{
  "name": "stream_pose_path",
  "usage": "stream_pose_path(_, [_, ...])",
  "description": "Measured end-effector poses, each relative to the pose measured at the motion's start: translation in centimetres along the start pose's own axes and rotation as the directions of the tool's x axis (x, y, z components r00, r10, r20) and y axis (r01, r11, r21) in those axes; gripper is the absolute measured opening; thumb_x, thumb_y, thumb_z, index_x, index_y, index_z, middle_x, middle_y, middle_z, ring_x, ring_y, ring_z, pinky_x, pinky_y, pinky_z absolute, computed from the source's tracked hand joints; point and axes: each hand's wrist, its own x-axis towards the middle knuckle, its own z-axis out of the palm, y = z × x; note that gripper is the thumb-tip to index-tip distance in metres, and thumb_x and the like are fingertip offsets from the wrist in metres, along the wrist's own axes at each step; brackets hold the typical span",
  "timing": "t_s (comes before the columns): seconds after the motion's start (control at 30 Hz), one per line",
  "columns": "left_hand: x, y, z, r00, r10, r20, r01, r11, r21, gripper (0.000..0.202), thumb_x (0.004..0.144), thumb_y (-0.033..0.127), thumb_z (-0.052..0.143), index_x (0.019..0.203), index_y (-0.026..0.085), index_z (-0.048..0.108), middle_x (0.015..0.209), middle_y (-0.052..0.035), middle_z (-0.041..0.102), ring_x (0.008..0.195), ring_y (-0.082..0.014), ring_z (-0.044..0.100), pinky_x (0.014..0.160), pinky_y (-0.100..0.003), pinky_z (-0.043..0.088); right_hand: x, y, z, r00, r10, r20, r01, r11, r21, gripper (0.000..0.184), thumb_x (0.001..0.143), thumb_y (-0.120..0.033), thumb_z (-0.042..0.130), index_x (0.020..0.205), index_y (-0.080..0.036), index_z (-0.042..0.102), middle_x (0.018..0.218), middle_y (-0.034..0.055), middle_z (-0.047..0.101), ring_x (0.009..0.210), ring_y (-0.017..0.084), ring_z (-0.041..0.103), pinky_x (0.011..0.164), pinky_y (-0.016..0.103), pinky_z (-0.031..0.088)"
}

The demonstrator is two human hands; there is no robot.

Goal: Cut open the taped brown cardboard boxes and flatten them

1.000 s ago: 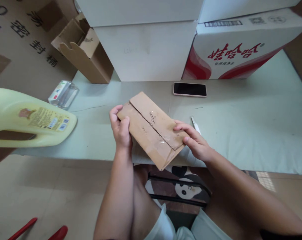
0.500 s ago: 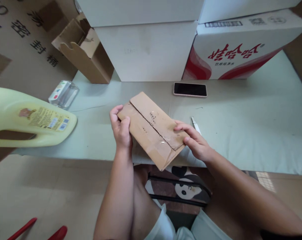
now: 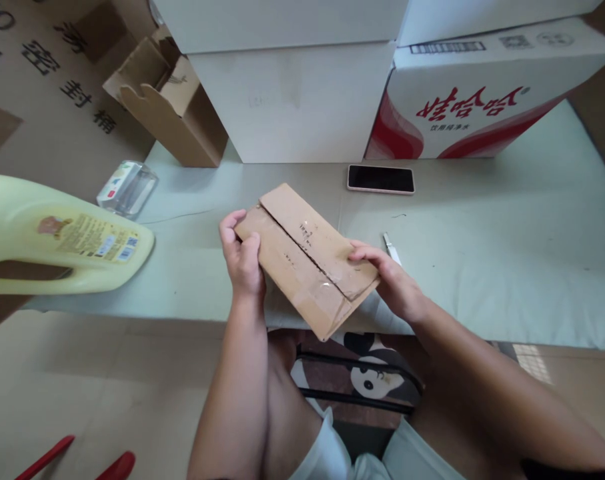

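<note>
A small brown cardboard box point(image 3: 302, 257) is held tilted above the front edge of the table. A dark slit runs along its taped upper face, with scuffed marks beside it. My left hand point(image 3: 243, 257) grips the box's left end, thumb on top and fingers around the edge. On the opposite end rests my right hand point(image 3: 395, 280), its fingers against the upper right edge; its thumb is mostly hidden. Just behind that hand lies a slim white cutter point(image 3: 391, 249) with a metal tip, partly covered by the fingers.
A phone point(image 3: 381, 179) lies before white cartons point(image 3: 302, 107). Left stand an open brown box point(image 3: 182, 127), a clear plastic pack point(image 3: 128, 189) and a large yellow jug point(image 3: 97, 247). A pale green cloth point(image 3: 507, 253) covers the table. Red legs point(image 3: 47, 457) show on the floor.
My right thumb has slid off the top of the box toward its right end. The box and my left hand stay almost in place.
</note>
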Motion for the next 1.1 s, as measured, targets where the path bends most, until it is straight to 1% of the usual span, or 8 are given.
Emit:
stream_pose_path(0.13, [0.0,-0.1,0.0,1.000,-0.001,-0.007,0.001,1.000,-0.007,0.054,0.077,0.057,0.071,0.117,0.025,0.055,0.102,-0.0055,0.059,0.086,-0.0200,0.058,0.077,-0.036,0.051,0.8,-0.5,-1.2,0.936,0.125,-0.329,-0.168,0.980,-0.106,0.041,0.092,-0.061,0.045,0.104,-0.026,0.061,0.097,0.0059,0.069,0.086,0.022,0.064,0.080,0.040,0.052])
stream_pose_path(0.23, [0.0,-0.3,-0.1,1.000,0.013,-0.008,-0.012,1.000,0.003,0.053,0.078,0.058,0.071,0.117,0.025,0.055,0.104,-0.0061,0.059,0.088,-0.0208,0.059,0.080,-0.037,0.052,1.3,-1.5,-2.9,0.831,0.143,-0.538,-0.426,0.785,-0.450,0.023,0.085,-0.043,0.056,0.098,-0.024,0.056,0.072,-0.0001,0.056,0.067,0.019,0.052,0.068,0.034,0.043])
stream_pose_path(0.4, [0.0,-0.7,-0.3,0.999,0.024,0.023,-0.024,0.999,0.023,0.053,0.082,0.058,0.068,0.121,0.026,0.054,0.107,-0.0065,0.059,0.092,-0.0227,0.060,0.083,-0.039,0.052,1.3,-2.0,-4.4,0.777,0.286,-0.562,-0.626,0.254,-0.737,0.044,0.086,-0.044,0.055,0.124,-0.021,0.052,0.086,0.0074,0.069,0.074,0.027,0.061,0.060,0.033,0.033])
stream_pose_path(0.6, [0.1,-0.8,-0.3,1.000,0.024,0.020,-0.024,1.000,0.018,0.052,0.082,0.058,0.068,0.121,0.026,0.054,0.108,-0.0066,0.059,0.094,-0.0227,0.061,0.083,-0.038,0.052,1.2,-1.5,-4.4,0.753,0.448,-0.482,-0.555,0.039,-0.831,0.021,0.088,-0.039,0.051,0.095,-0.021,0.060,0.096,0.0148,0.073,0.083,0.031,0.067,0.060,0.035,0.034])
stream_pose_path(0.7, [0.1,-0.7,-0.2,1.000,0.019,0.018,-0.019,1.000,0.007,0.051,0.082,0.057,0.068,0.120,0.026,0.054,0.106,-0.0061,0.058,0.092,-0.0226,0.060,0.082,-0.038,0.052,1.4,-1.6,-4.1,0.785,0.432,-0.445,-0.556,0.170,-0.814,0.014,0.086,-0.036,0.055,0.080,-0.023,0.055,0.082,0.0093,0.070,0.077,0.028,0.065,0.062,0.035,0.037])
stream_pose_path(0.87, [0.0,-0.4,0.0,1.000,0.012,0.001,-0.011,1.000,-0.010,0.051,0.080,0.056,0.070,0.118,0.026,0.054,0.104,-0.0055,0.058,0.089,-0.0213,0.058,0.078,-0.036,0.051,1.5,-2.0,-3.4,0.861,0.372,-0.347,-0.485,0.808,-0.335,0.023,0.087,-0.046,0.055,0.086,-0.024,0.048,0.078,0.0001,0.060,0.060,0.015,0.059,0.062,0.033,0.049])
stream_pose_path(0.97, [0.0,-0.3,0.0,1.000,0.017,0.010,-0.017,1.000,0.004,0.051,0.081,0.057,0.068,0.118,0.026,0.054,0.104,-0.0055,0.058,0.090,-0.0217,0.059,0.080,-0.037,0.051,1.6,-2.6,-2.9,0.861,0.411,-0.299,-0.448,0.891,-0.069,0.029,0.090,-0.053,0.054,0.090,-0.025,0.046,0.080,-0.0015,0.060,0.051,0.010,0.052,0.050,0.028,0.043])
stream_pose_path(1.1, [-0.1,-0.3,0.0,1.000,0.004,0.013,-0.004,1.000,-0.017,0.051,0.080,0.055,0.070,0.119,0.026,0.054,0.105,-0.0056,0.058,0.089,-0.0210,0.059,0.080,-0.036,0.051,1.7,-3.5,-2.4,0.896,0.332,-0.296,-0.338,0.941,0.031,0.032,0.092,-0.056,0.056,0.094,-0.026,0.044,0.078,-0.0031,0.064,0.047,0.008,0.048,0.046,0.025,0.037])
